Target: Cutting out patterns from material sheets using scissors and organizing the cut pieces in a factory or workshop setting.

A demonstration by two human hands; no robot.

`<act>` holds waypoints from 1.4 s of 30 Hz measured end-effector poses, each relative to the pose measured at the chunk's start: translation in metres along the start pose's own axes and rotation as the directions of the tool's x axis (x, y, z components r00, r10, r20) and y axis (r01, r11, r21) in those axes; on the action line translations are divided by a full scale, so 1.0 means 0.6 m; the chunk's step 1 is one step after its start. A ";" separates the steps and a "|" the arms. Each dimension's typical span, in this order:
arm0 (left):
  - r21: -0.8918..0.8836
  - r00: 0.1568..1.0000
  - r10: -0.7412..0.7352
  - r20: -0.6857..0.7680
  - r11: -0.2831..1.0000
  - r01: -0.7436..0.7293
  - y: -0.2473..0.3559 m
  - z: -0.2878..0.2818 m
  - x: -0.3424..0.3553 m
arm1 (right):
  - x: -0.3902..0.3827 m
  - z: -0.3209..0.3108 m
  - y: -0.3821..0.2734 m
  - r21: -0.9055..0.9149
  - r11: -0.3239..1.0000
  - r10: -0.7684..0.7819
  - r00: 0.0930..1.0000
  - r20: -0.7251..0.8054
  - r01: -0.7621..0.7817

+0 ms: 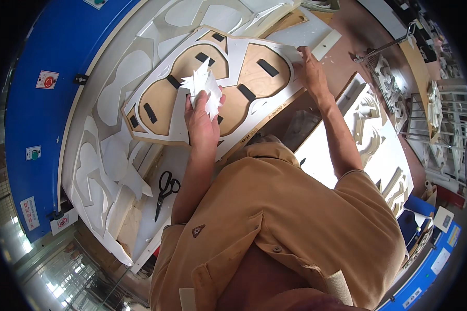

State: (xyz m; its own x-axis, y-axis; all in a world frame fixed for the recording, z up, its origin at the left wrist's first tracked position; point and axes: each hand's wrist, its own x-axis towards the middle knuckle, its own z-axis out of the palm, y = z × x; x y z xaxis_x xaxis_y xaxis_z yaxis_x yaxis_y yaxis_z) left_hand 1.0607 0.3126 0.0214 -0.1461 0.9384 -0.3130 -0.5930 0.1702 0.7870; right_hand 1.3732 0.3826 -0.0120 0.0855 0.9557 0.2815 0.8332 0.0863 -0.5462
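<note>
A crumpled bundle of jagged white offcuts (202,78) is held in my left hand (202,111), fingers closed round it, over a wooden template board (161,98). The board has several tan recessed panels, black blocks and white sheet along their borders. My right hand (310,67) is at the board's right end, fingertips curled by its edge; what they grip is too small to make out. Black-handled scissors (166,189) lie on the work surface below the board, left of my left forearm.
White cut sheets (119,88) cover the surface left of and behind the board, beside a blue machine housing (28,124) with buttons. At right, a white board (316,171) carries cut strips and curved pieces. Beyond stand a metal cart (368,62) and racks (441,135).
</note>
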 end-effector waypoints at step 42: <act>-0.087 0.995 -0.016 0.102 0.996 0.025 -0.036 -0.017 -0.025 | -0.037 0.023 -0.205 0.912 0.373 0.171 0.979 0.111 -0.168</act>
State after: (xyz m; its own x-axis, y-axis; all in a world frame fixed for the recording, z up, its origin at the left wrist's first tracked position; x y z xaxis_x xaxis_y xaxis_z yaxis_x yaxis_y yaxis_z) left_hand 1.0674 0.2916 0.0039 -0.0552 0.9614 -0.2695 -0.6628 0.1666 0.7300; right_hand 1.2614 0.3549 0.0380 0.1654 0.9816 0.0949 -0.2023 0.1279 -0.9709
